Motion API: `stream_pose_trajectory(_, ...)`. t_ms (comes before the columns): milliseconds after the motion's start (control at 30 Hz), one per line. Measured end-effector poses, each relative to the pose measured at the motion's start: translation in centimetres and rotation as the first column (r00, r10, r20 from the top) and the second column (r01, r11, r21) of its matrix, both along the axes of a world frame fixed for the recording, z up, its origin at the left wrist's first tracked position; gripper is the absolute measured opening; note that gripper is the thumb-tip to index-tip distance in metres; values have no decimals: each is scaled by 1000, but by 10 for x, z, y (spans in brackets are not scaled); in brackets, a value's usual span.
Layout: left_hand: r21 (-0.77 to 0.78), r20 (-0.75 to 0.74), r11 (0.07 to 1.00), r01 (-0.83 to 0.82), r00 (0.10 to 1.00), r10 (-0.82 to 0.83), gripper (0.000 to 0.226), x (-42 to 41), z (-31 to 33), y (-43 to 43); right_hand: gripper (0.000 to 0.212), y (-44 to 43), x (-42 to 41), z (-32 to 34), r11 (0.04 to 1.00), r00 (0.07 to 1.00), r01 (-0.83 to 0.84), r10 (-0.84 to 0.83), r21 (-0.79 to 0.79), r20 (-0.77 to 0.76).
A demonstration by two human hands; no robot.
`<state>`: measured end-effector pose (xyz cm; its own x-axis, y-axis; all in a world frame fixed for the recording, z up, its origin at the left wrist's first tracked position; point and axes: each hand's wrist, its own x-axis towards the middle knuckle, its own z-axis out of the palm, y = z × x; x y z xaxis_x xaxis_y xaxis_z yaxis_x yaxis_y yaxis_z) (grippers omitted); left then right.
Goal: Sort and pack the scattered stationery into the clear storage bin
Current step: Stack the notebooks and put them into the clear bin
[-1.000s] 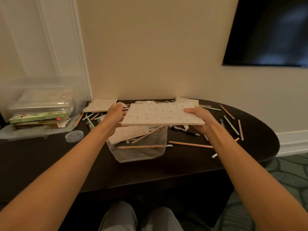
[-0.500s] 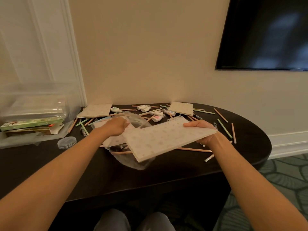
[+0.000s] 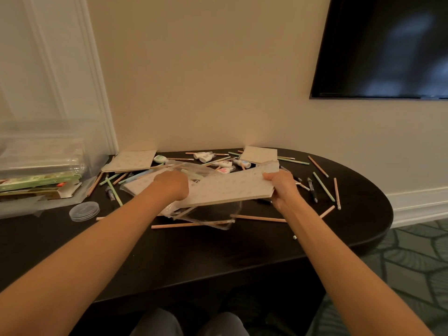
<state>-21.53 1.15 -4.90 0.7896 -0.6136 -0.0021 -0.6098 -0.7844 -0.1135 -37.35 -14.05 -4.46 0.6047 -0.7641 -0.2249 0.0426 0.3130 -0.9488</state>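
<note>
Notebook lower, nearer pouch (right hand at edge)

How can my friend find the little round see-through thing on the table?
Start at the clear storage bin at the left end of the dark table. In front of it sits the round clear disc. It's the only round, flat thing; its neighbours are long pencils.

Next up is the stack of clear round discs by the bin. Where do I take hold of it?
Pinch the clear discs across their rim, coming straight down: the stack lies flat and low on the table, rim exposed all round. The left hand, now gripping the clear pouch, is nearer.
</note>
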Motion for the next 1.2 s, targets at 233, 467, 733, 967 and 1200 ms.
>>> stream_pose_trajectory(233,53,141,998,31,989,-38,34,-9,0,-9,51,33,32,-25,995,999,30,-27,-93,42)
stream_pose_trajectory(467,-43,140,993,111,985,-104,30,-7,-7,-2,44,62,61,-33,958,973,-230,230,168,20)
stream_pose_trajectory(733,-455,31,885,97,995,-93,25,5,-26,-20,50,64,78,-48,929,952,-304,302,212,45)
stream_pose_trajectory(967,-655,20,746,118,990,-139,33,20,-36,-20,51,74,112,-45,910,936,-351,335,218,109)
stream_pose_trajectory(1200,-749,-55,660,57,988,-146,39,51,-36,-21,48,75,123,-51,883,901,-433,416,183,123)
